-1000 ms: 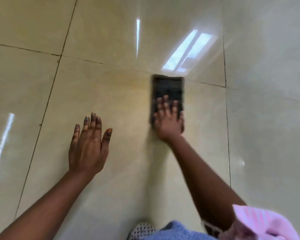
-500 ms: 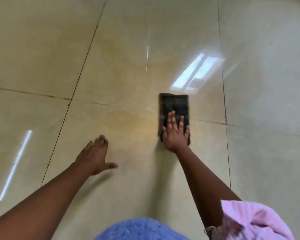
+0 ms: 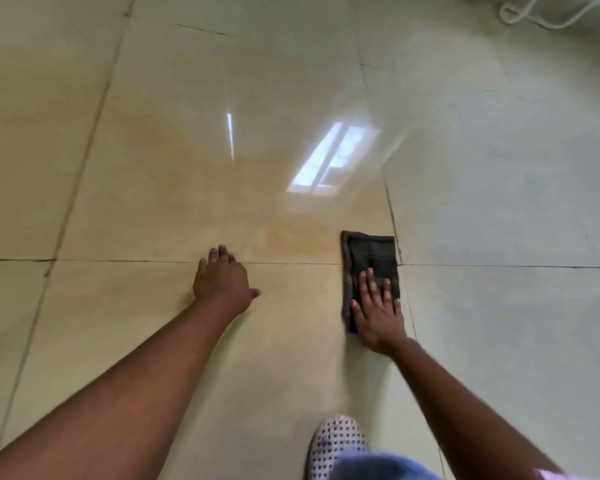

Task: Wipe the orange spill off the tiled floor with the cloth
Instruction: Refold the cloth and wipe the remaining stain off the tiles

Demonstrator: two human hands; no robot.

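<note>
A dark folded cloth [image 3: 369, 252] lies flat on the glossy beige tiled floor [image 3: 153, 341], across a grout line. My right hand [image 3: 378, 310] presses on its near half with straight, spread fingers. A faint orange smear [image 3: 284, 233] shows on the tile just left of the cloth and fades further up and left. My left hand [image 3: 222, 282] rests flat on the floor, left of the cloth, fingers pointing away from me and touching the grout line near the smear.
A dotted white slipper [image 3: 336, 445] is on the floor at the bottom, under my right arm. A white cable [image 3: 541, 15] loops at the top right. A bright window reflection [image 3: 333, 161] lies beyond the cloth.
The cloth under my right hand has slid right, close to the vertical grout line. My left hand has reached further forward. The view has tilted up, showing more floor ahead.
</note>
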